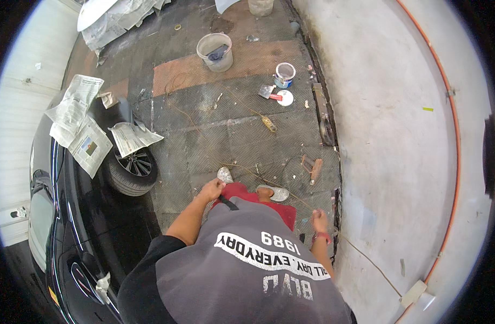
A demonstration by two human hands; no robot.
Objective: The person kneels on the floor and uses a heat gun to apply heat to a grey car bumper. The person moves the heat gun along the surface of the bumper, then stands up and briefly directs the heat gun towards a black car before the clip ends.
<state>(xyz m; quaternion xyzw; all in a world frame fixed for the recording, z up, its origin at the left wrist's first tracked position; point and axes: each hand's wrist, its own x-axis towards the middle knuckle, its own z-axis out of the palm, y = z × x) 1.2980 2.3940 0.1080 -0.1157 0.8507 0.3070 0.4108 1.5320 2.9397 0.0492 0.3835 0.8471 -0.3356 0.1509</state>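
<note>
My left hand [212,190] is closed in front of my red shorts [282,213], near a short dark strap [228,203]. Whatever it grips, if anything, is too small to make out. Lower and to the right, my right hand [320,221], with a red band at the wrist, has its fingers curled. A thin cord [366,257] meets the picture at that hand; whether it is gripped or runs behind cannot be told. This cord leads from a wall box [414,294] toward the floor by my shoes [225,175].
A black car with newspaper sheets [89,146] and a wheel [135,171] stands at left. Ahead are a bucket [221,66], an open tin [285,74], a scraper [268,93] on a white lid, an extension socket [268,123] and a wooden-looking tool [315,171]. A white wall rises at right.
</note>
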